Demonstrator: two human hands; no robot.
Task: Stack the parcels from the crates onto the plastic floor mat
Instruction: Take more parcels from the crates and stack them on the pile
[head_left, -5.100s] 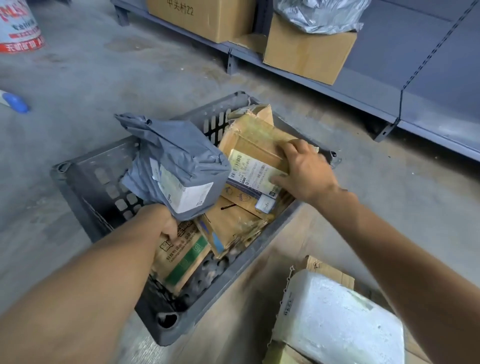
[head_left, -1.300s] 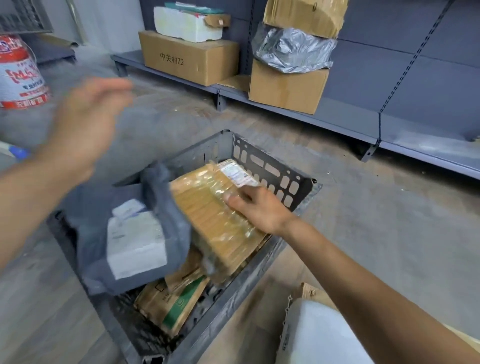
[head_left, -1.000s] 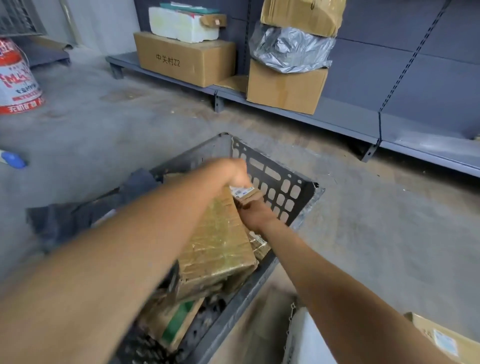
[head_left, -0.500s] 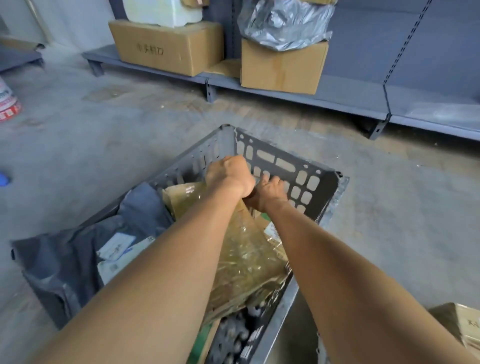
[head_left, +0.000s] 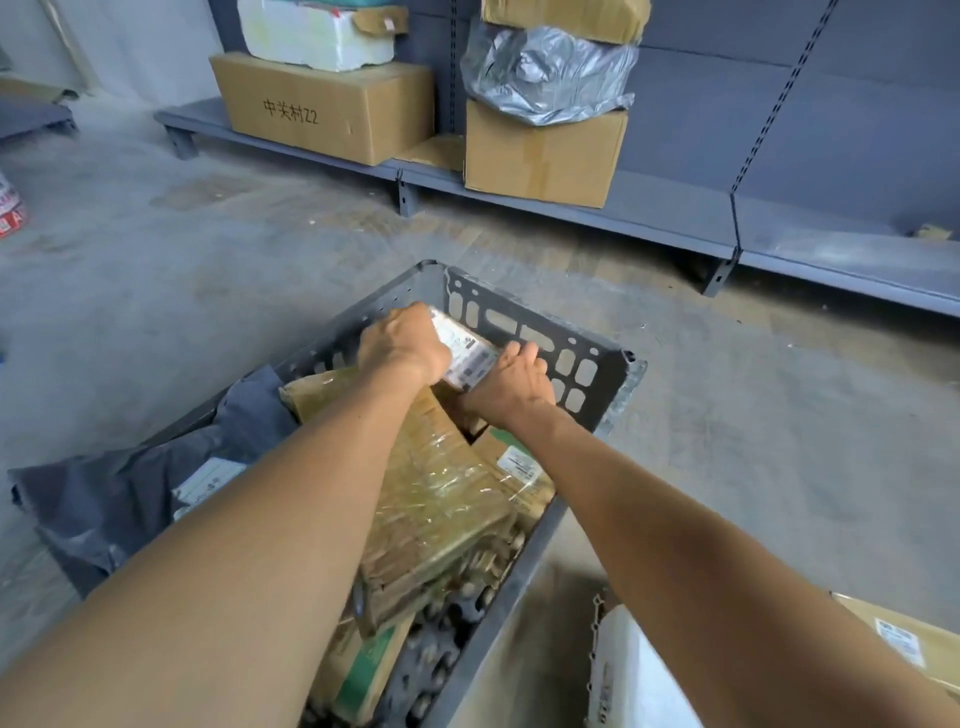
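A grey slotted plastic crate (head_left: 613, 384) stands on the concrete floor in front of me, holding several parcels. At its far end my left hand (head_left: 402, 345) and my right hand (head_left: 511, 387) both grip a small parcel with a white barcode label (head_left: 465, 351), raised level with the crate's rim. Below my arms lies a large tape-wrapped brown parcel (head_left: 441, 499). A grey poly-bag parcel (head_left: 130, 499) hangs over the crate's left side. A green-striped cardboard parcel (head_left: 363, 670) lies at the near end. At the bottom right lie a white foam box (head_left: 628, 680) and a brown labelled box (head_left: 904, 639).
Low grey metal shelving (head_left: 649, 223) runs along the far wall with cardboard boxes (head_left: 322, 109), a white foam box (head_left: 317, 34) and a silver-wrapped bundle (head_left: 545, 73). A red and white bucket (head_left: 8, 208) shows at the left edge. Bare concrete floor (head_left: 753, 415) surrounds the crate.
My left hand let go of the grey bag, which dropped over the crate's left side. Both hands reached to the far end and lifted the small labelled parcel.
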